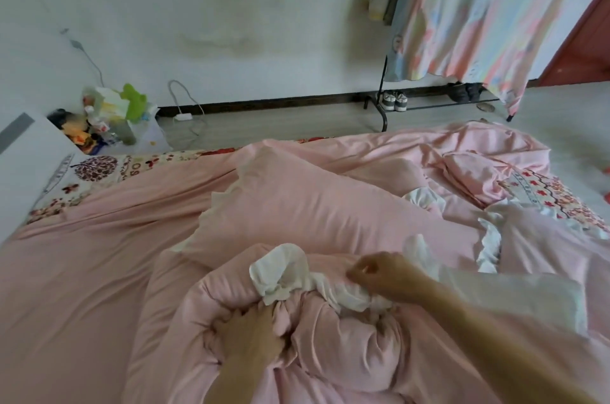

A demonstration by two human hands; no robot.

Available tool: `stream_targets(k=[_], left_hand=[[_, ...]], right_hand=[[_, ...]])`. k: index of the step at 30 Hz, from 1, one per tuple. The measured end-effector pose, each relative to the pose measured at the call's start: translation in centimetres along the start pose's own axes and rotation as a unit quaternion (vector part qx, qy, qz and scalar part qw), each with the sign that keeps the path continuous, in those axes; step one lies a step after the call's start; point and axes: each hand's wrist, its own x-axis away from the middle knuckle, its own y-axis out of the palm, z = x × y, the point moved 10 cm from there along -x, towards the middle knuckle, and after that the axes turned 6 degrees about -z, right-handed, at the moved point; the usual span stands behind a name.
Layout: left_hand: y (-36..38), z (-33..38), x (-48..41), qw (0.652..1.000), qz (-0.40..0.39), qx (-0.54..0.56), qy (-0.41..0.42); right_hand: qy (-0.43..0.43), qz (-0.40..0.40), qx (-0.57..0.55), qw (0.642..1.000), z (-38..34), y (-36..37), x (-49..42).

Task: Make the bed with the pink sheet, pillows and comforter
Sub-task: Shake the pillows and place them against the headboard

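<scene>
A pink sheet covers the bed, wrinkled, with long creases across it and loose folds at the far right corner. A big pink pillow with a pale frilled edge lies slanted mid-bed. A second pillow, pink with a white frill, lies just behind it, partly hidden. The pink comforter, trimmed with white frill, is bunched in a puffy heap at the near edge, touching the first pillow.

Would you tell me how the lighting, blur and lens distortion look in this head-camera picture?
Head view: soft, even light, no glare, only faint shadows in the comforter folds. Head view: the whole picture is a little soft, and the right hand is slightly smeared. Head view: the wide lens curves the baseboard and stretches the picture's edges.
</scene>
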Motion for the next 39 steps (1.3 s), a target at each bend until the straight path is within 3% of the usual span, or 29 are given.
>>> stream_targets(k=[2, 4, 8, 10, 14, 18, 22, 28, 32, 36, 37, 39], left_hand=[[0.1, 0.2, -0.4, 0.999, 0.010, -0.039, -0.011], [0.8, 0.3, -1.1, 0.999, 0.020, -0.046, -0.020], [1.9, 0.0, -3.2, 0.999, 0.038, -0.022, -0.011], [3.1, -0.2, -4.4, 0.999, 0.027, -0.039, -0.006], [4.8, -0.7, -5.9, 0.999, 0.008, -0.048, -0.016], [5.2, -0.8, -6.5, 0.998, 0.014, -0.052, -0.016], [5.2, -0.8, -5.3, 0.999, -0.021, -0.043, -0.003], [1.9, -1.9, -0.1, 0.999, 0.006, -0.034, -0.017], [-3.0, -2.6, 4.1, 0.996, 0.039, 0.082, -0.006], [-6.5, -2.9, 5.8, 0.992, -0.056, 0.114, 0.010], [-8.3, -2.4, 6.1, 0.990, -0.047, 0.135, 0.017], [-13.6, -1.6, 7.2, 0.970, 0.046, 0.235, 0.038]], right_hand=[[-0.008, 0.209, 0.076, 0.975, -0.5, -7.3, -1.4], [0.021, 0.278, 0.105, 0.955, 1.0, -10.7, -4.2], [0.156, 0.116, 0.089, 0.977, 8.0, -9.4, -11.4], [0.175, 0.060, 0.089, 0.979, 10.4, -5.7, -13.2], [0.172, 0.117, 0.127, 0.970, 10.7, -3.5, -14.6], [0.164, 0.112, 0.105, 0.974, 10.3, -2.9, -14.3], [0.128, 0.165, 0.124, 0.970, 7.3, -3.8, -10.7], [0.046, 0.357, -0.042, 0.932, -1.3, -14.6, -1.2], [-0.047, 0.433, -0.109, 0.894, -11.2, -22.7, 7.0], [-0.129, 0.509, -0.151, 0.837, -19.4, -30.4, 16.9], [-0.147, 0.521, -0.161, 0.825, -20.6, -31.3, 19.0], [-0.173, 0.529, -0.168, 0.814, -22.9, -32.2, 22.6]])
